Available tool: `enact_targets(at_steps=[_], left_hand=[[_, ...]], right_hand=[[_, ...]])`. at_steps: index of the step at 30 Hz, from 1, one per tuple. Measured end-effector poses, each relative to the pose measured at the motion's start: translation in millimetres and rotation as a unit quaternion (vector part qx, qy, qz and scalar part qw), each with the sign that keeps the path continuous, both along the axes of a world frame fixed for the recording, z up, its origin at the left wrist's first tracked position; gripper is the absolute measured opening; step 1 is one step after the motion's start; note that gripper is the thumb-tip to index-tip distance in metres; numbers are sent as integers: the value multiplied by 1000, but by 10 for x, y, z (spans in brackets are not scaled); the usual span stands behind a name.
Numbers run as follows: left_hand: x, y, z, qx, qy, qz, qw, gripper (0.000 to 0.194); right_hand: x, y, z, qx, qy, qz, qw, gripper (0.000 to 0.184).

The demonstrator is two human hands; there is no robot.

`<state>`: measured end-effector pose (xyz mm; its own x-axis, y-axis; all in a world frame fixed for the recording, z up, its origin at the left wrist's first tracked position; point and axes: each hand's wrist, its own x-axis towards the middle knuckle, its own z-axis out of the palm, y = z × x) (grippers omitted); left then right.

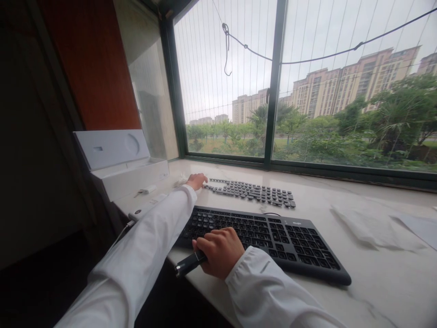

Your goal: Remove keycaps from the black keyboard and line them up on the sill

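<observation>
Right hand (221,252) fisted around dark tool (190,263) over keyboard (273,237); left hand (197,181), grip unclear, could scatter loose keycaps (252,191).

Both arms wear long white sleeves of smooth, slightly glossy woven fabric. The left sleeve (150,237) runs full length, creased along its underside, and ends in a plain cuff at the wrist. The right sleeve (269,291) bunches into soft folds near its buttonless cuff, with a thin stitched seam line showing. The left grip (197,181) and right grip (221,252) are bare, without gloves, rings or a watch.
</observation>
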<state>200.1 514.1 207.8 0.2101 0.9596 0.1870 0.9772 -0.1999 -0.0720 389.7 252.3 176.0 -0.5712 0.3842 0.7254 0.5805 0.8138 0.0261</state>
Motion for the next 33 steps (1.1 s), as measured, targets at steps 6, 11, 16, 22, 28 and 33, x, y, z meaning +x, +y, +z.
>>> enact_targets(at_steps=[6, 11, 16, 22, 28, 33], left_hand=[[-3, -222, 173, 19, -41, 6, 999, 18], [32, -553, 366, 48, -75, 11, 996, 16], [124, -1102, 526, 63, -127, 18, 990, 18], [108, -2089, 438, 51, -187, -41, 980, 15], [-44, -2862, 11, 130, -234, -82, 960, 21], [-181, -2895, -312, 158, -238, -118, 951, 23]], right_hand=[[5, -10, 5, 4, -7, -4, 1000, 24], [4, -20, 11, 3, -17, -6, 1000, 26], [9, -13, 6, 15, -22, -7, 1000, 28], [33, -17, -8, 20, -29, -5, 999, 29], [49, -33, 19, 14, -12, -12, 1000, 25], [67, -23, -2, -6, 39, -62, 997, 19]])
